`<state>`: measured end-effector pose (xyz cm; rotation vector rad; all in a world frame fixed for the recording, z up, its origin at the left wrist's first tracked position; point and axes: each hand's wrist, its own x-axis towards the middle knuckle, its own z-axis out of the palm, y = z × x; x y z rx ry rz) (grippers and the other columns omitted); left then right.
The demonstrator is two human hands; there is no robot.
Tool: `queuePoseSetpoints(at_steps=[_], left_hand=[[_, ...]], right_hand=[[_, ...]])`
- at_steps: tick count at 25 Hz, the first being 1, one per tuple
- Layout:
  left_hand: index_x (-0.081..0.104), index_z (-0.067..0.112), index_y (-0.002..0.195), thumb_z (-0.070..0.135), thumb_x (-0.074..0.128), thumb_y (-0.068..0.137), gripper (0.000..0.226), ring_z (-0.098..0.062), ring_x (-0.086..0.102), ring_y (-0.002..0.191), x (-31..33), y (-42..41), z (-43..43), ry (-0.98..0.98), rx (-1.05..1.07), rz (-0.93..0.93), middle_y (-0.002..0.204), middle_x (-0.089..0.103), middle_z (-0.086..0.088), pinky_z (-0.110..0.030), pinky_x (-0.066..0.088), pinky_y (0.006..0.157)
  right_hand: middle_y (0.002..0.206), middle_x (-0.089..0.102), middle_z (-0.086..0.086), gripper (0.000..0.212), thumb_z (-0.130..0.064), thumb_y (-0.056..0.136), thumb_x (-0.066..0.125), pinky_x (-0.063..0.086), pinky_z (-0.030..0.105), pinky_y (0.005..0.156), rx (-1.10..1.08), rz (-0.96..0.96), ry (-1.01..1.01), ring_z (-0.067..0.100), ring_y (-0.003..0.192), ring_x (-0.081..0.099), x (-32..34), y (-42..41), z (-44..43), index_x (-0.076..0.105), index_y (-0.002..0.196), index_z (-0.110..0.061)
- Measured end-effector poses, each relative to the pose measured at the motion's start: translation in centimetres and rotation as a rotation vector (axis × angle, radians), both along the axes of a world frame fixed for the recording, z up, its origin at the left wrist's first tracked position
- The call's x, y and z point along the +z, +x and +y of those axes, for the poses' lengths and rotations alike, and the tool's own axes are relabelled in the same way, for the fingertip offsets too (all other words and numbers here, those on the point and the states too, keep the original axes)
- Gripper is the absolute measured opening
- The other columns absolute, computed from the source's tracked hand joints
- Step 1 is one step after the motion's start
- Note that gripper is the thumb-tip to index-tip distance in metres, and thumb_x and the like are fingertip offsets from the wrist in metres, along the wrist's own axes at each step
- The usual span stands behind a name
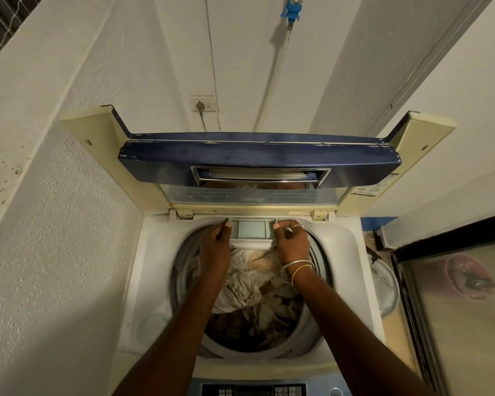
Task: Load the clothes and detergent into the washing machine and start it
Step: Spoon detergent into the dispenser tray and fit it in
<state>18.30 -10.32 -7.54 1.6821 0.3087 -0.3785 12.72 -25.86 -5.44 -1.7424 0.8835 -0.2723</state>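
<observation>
The top-loading washing machine [152, 252] stands below me with its blue lid [257, 158] folded up against the wall. White and brown clothes [255, 292] fill the drum. At the drum's far rim, a pale detergent drawer [252, 231] is pulled out over the clothes. My left hand [215, 247] grips the drawer's left side and my right hand [292, 241] grips its right side. The drawer's tray looks empty. No detergent container is in view.
The control panel [255, 390] lies at the bottom edge. A wall socket with a plug [203, 104] is behind the lid. White walls close in left and right. A bucket [386, 284] and a glass door [455, 304] stand to the right.
</observation>
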Motion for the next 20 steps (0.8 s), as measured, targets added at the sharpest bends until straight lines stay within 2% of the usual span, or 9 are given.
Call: queuePoseSetpoints(at_steps=[2, 6, 9, 12, 15, 18, 20], left_hand=[[0.069, 0.019, 0.119, 0.037, 0.061, 0.098, 0.029, -0.013, 0.065, 0.093, 0.0, 0.3, -0.4, -0.005, 0.05, 0.012, 0.098, 0.07, 0.008, -0.038, 0.054, 0.089], [0.07, 0.009, 0.112, 0.032, 0.064, 0.097, 0.029, -0.015, 0.059, 0.077, 0.4, 0.8, -0.9, -0.009, 0.113, 0.032, 0.09, 0.069, -0.004, -0.037, 0.051, 0.076], [0.064, 0.013, 0.102, 0.029, 0.067, 0.095, 0.017, -0.018, 0.063, 0.081, 0.5, 0.6, -1.1, -0.027, 0.168, 0.016, 0.092, 0.069, -0.002, -0.042, 0.056, 0.076], [0.057, 0.005, 0.111, 0.027, 0.07, 0.093, 0.032, -0.018, 0.065, 0.084, 0.7, 0.5, -1.3, -0.06, 0.223, 0.027, 0.101, 0.068, -0.007, -0.041, 0.057, 0.076], [0.054, 0.007, 0.113, 0.03, 0.07, 0.093, 0.035, -0.019, 0.065, 0.088, 0.6, 0.5, -1.7, -0.065, 0.239, 0.035, 0.105, 0.066, -0.008, -0.038, 0.058, 0.077], [0.052, 0.014, 0.11, 0.029, 0.07, 0.093, 0.029, -0.019, 0.066, 0.095, 0.3, 0.4, -1.9, -0.078, 0.257, 0.038, 0.105, 0.065, -0.003, -0.036, 0.058, 0.08], [0.052, 0.012, 0.113, 0.028, 0.07, 0.093, 0.031, -0.021, 0.066, 0.098, 0.4, 0.3, -2.2, -0.077, 0.278, 0.052, 0.106, 0.066, -0.003, -0.037, 0.058, 0.085]], right_hand=[[0.08, 0.068, 0.001, 0.01, -0.017, 0.091, 0.068, 0.052, 0.029, 0.077, -0.017, -0.01, 0.013, 0.021, 0.079, 0.066, -0.4, 0.3, 0.1, 0.063, 0.082, -0.019], [0.075, 0.066, 0.002, 0.013, -0.02, 0.09, 0.069, 0.046, 0.026, 0.073, -0.036, 0.018, 0.019, 0.018, 0.073, 0.062, -0.8, 1.0, -0.3, 0.063, 0.08, -0.013], [0.07, 0.065, 0.003, 0.021, -0.022, 0.088, 0.071, 0.047, 0.029, 0.072, -0.059, 0.027, 0.029, 0.018, 0.068, 0.062, -0.9, 1.4, -0.5, 0.06, 0.073, -0.013], [0.072, 0.069, 0.008, 0.025, -0.029, 0.086, 0.072, 0.055, 0.039, 0.077, -0.067, 0.012, 0.051, 0.025, 0.071, 0.067, -1.5, 1.3, -0.3, 0.062, 0.075, -0.009], [0.074, 0.069, 0.01, 0.028, -0.033, 0.084, 0.072, 0.056, 0.043, 0.079, -0.094, -0.016, 0.086, 0.028, 0.073, 0.068, -2.2, 1.2, -0.1, 0.062, 0.08, -0.006], [0.075, 0.068, 0.009, 0.026, -0.024, 0.084, 0.076, 0.054, 0.036, 0.078, -0.143, -0.025, 0.115, 0.024, 0.073, 0.066, -2.1, 1.4, 0.2, 0.061, 0.082, -0.003], [0.076, 0.065, 0.006, 0.025, -0.021, 0.084, 0.076, 0.049, 0.023, 0.073, -0.176, -0.024, 0.122, 0.018, 0.071, 0.061, -2.0, 1.5, 0.4, 0.061, 0.085, -0.001]])
